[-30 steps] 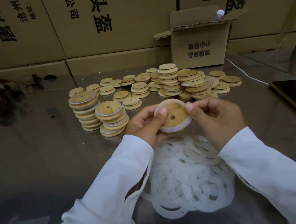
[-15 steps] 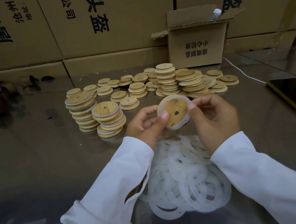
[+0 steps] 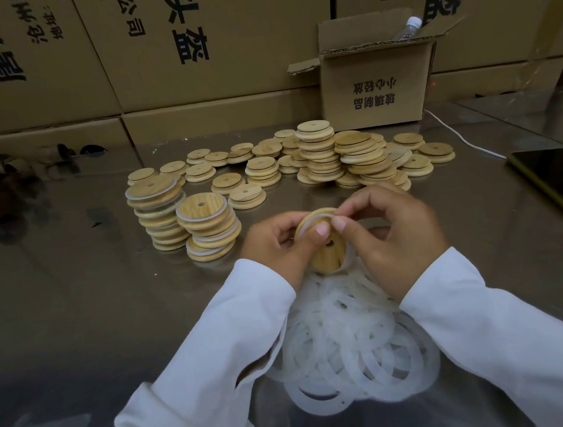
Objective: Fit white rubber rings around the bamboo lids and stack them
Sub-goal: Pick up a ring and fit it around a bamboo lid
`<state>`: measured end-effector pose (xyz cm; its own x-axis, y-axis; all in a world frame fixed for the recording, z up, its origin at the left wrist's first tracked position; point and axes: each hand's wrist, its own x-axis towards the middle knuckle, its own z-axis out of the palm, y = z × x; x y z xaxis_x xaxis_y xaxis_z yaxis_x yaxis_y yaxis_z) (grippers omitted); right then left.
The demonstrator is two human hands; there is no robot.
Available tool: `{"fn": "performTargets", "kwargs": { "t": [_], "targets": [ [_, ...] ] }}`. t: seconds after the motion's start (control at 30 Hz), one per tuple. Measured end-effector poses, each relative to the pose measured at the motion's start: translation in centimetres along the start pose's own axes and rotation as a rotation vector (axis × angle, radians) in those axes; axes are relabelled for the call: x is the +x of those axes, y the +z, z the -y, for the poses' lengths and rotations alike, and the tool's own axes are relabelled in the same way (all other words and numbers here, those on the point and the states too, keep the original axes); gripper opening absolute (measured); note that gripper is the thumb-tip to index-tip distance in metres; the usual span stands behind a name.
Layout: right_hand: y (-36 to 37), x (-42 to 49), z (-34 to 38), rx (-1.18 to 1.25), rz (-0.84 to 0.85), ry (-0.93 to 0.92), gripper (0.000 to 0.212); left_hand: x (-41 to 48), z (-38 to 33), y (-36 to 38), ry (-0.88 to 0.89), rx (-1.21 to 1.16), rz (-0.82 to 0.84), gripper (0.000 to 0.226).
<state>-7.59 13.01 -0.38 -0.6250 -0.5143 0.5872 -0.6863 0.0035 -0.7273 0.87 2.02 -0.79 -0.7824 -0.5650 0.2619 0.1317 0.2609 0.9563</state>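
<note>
Both hands hold one round bamboo lid [image 3: 325, 259] with a small centre hole, tilted on edge above the table. My left hand [image 3: 276, 244] grips its left side with the thumb across the face. My right hand [image 3: 396, 236] pinches the white rubber ring [image 3: 320, 217] at the lid's upper rim. Below my wrists lies a pile of loose white rings [image 3: 351, 347]. Two stacks of ringed lids [image 3: 206, 227] stand to the left. Several bare lids [image 3: 322, 154] lie in stacks and singly farther back.
A small open cardboard box [image 3: 374, 84] with a bottle in it stands at the back right, in front of a wall of large cartons [image 3: 205, 41]. A phone [image 3: 559, 179] with a white cable lies at the right. The table [image 3: 75, 302] is shiny metal.
The lid has tilted from face-up to nearly on edge and sunk lower. My right thumb and fingers have moved to the top rim, pinching the ring there.
</note>
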Motion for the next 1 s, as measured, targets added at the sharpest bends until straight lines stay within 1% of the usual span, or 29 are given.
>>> {"fn": "performTargets", "kwargs": {
  "t": [0.13, 0.2, 0.33, 0.47, 0.63, 0.7, 0.8, 0.83, 0.9, 1.0],
  "targets": [
    [0.0, 0.1, -0.2, -0.061, -0.034, 0.054, 0.016, 0.1, 0.1, -0.1, 0.007, 0.03, -0.008, 0.011],
    [-0.1, 0.2, -0.2, -0.075, -0.029, 0.083, 0.017, 0.2, 0.2, -0.4, 0.028, 0.079, 0.002, 0.012],
    [-0.3, 0.4, 0.1, -0.042, -0.004, 0.144, 0.019, 0.5, -0.1, -1.3, 0.081, 0.133, 0.045, 0.015],
    [-0.5, 0.4, 0.6, -0.008, 0.015, 0.151, 0.019, 0.7, -0.4, -2.0, 0.116, 0.132, 0.085, 0.017],
    [-0.9, 0.6, 0.8, 0.001, 0.032, 0.137, 0.019, 0.8, -0.5, -2.4, 0.134, 0.087, 0.098, 0.015],
    [-0.8, 0.7, 0.9, -0.012, 0.041, 0.121, 0.019, 0.9, -0.3, -2.5, 0.099, 0.02, 0.088, 0.014],
    [-0.9, 0.8, 1.1, -0.01, 0.046, 0.109, 0.019, 1.0, 0.3, -2.5, 0.002, -0.099, 0.105, 0.021],
    [-1.0, 0.8, 1.1, -0.004, 0.049, 0.11, 0.019, 1.0, 0.4, -2.5, -0.02, -0.128, 0.116, 0.019],
    [-1.2, 0.9, 1.2, 0.009, 0.065, 0.12, 0.018, 1.1, 0.5, -2.5, -0.026, -0.138, 0.119, 0.011],
    [-1.6, 1.1, 1.2, 0.022, 0.098, 0.154, 0.015, 1.1, 0.4, -2.5, -0.014, -0.14, 0.114, 0.017]
  ]
}}
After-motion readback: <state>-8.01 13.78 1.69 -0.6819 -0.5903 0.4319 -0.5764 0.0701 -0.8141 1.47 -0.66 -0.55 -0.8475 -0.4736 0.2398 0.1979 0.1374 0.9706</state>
